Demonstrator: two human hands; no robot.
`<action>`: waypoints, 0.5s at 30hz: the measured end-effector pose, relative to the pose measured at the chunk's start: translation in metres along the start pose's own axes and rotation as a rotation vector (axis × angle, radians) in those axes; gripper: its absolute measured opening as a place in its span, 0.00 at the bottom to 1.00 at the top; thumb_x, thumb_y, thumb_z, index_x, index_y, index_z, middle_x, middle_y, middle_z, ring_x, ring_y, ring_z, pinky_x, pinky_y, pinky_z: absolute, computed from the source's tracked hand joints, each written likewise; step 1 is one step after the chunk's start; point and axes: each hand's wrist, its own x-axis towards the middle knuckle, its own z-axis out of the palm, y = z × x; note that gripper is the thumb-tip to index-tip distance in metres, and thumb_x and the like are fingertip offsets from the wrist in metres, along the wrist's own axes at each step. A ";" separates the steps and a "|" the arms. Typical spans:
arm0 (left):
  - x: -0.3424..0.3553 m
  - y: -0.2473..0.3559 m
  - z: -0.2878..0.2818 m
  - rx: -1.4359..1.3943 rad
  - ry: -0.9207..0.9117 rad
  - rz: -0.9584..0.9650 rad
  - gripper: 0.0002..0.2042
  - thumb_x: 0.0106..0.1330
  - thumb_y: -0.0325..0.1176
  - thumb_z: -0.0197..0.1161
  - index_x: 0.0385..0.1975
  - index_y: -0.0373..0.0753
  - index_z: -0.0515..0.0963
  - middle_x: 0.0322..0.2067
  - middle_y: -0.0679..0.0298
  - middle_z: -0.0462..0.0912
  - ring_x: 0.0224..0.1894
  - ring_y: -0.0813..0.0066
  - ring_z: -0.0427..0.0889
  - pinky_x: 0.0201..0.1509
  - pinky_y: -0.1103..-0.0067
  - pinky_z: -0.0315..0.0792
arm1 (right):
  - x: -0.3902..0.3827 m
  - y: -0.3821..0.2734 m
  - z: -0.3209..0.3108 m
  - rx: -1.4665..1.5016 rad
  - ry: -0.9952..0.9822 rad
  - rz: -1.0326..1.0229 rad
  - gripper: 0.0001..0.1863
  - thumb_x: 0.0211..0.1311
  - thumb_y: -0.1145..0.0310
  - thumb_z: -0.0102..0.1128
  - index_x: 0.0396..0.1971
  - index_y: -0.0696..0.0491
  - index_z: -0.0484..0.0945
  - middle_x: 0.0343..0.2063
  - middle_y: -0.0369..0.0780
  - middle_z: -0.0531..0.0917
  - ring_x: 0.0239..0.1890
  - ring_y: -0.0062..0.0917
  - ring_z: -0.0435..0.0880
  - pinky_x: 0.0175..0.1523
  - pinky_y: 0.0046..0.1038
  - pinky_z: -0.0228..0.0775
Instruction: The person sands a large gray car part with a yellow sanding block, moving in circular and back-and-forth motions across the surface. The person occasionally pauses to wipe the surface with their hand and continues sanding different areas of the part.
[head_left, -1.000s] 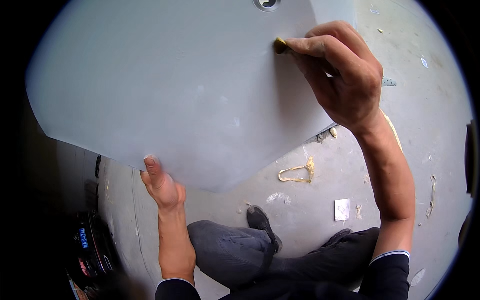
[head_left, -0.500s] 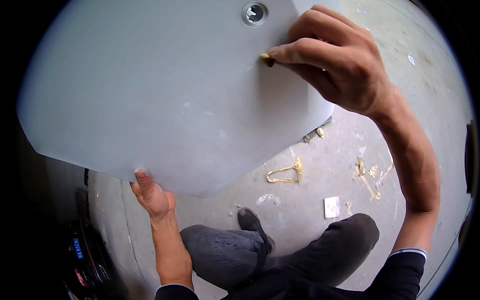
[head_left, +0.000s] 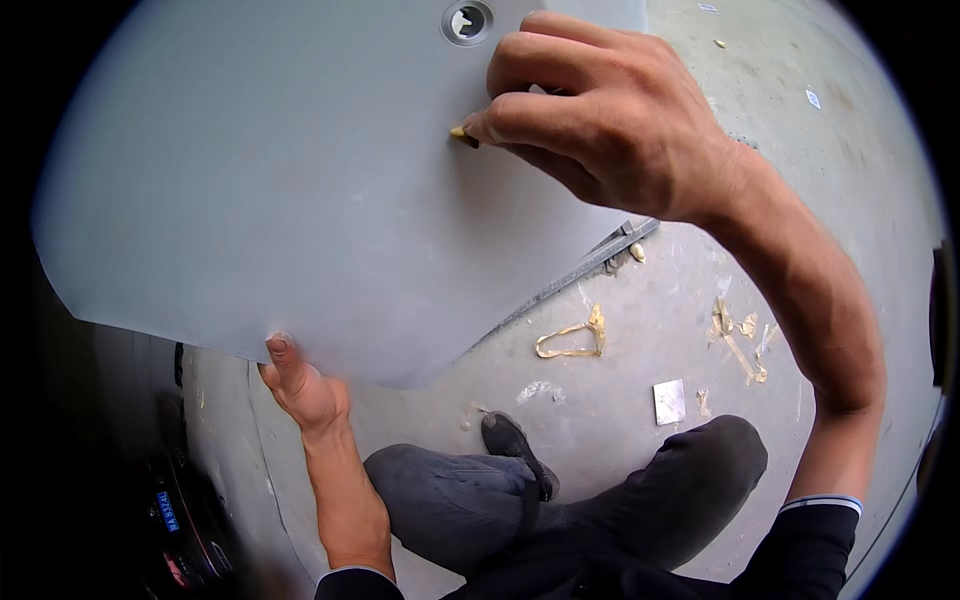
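A large smooth grey car body panel [head_left: 250, 200] fills the upper left, with a few faint pale smudges on it. Near its top is a round hole with a raised ring [head_left: 467, 22]. My right hand [head_left: 610, 120] pinches a small flat piece with a yellow edge [head_left: 461, 134] between thumb and fingers, close against the panel below the ring; most of the piece is hidden, so its kind is unclear. My left hand [head_left: 305, 392] holds the panel's lower edge, thumb on the front face and the other fingers out of sight behind.
On the concrete floor [head_left: 620, 460] lie crumpled masking tape [head_left: 598, 330], more tape scraps [head_left: 722, 320] and a pale square sheet [head_left: 669, 402]. A dark strip [head_left: 570, 275] runs along the panel's lower right edge. The rear of a dark car [head_left: 185, 530] stands at lower left.
My right hand has moved left and slightly down across the panel with the yellow-edged piece. More of the dark strip at the lower right edge shows. My left hand keeps its hold.
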 end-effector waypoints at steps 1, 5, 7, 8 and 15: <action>0.000 -0.001 0.000 -0.010 -0.011 -0.013 0.39 0.71 0.62 0.72 0.70 0.37 0.73 0.68 0.61 0.77 0.69 0.60 0.77 0.73 0.58 0.75 | -0.005 0.008 -0.008 -0.025 -0.012 -0.005 0.04 0.69 0.64 0.74 0.36 0.46 0.87 0.39 0.35 0.86 0.42 0.25 0.85 0.39 0.25 0.82; -0.005 -0.001 -0.003 0.002 -0.015 -0.039 0.38 0.72 0.62 0.71 0.70 0.37 0.73 0.68 0.61 0.77 0.69 0.60 0.77 0.73 0.58 0.75 | -0.013 0.010 -0.022 -0.045 -0.066 0.081 0.03 0.68 0.66 0.74 0.37 0.47 0.88 0.40 0.35 0.86 0.43 0.25 0.85 0.39 0.26 0.83; -0.003 -0.002 0.001 0.000 -0.024 -0.024 0.38 0.72 0.62 0.71 0.70 0.37 0.73 0.69 0.61 0.77 0.69 0.60 0.77 0.73 0.58 0.75 | 0.000 -0.009 -0.013 -0.039 -0.045 0.005 0.04 0.69 0.67 0.73 0.39 0.49 0.88 0.39 0.36 0.85 0.43 0.26 0.84 0.38 0.27 0.82; 0.000 -0.001 0.001 -0.005 -0.026 -0.017 0.39 0.72 0.62 0.70 0.71 0.36 0.73 0.69 0.61 0.77 0.69 0.60 0.77 0.73 0.58 0.75 | -0.001 0.000 0.001 0.044 0.001 -0.049 0.05 0.69 0.66 0.72 0.40 0.49 0.88 0.38 0.36 0.85 0.43 0.26 0.84 0.39 0.27 0.82; -0.006 -0.002 0.000 0.026 0.003 -0.013 0.39 0.73 0.61 0.70 0.71 0.34 0.72 0.68 0.60 0.78 0.69 0.59 0.78 0.74 0.59 0.75 | -0.003 -0.003 -0.024 -0.076 -0.075 0.063 0.01 0.70 0.68 0.72 0.37 0.47 0.87 0.38 0.38 0.84 0.43 0.27 0.84 0.38 0.27 0.82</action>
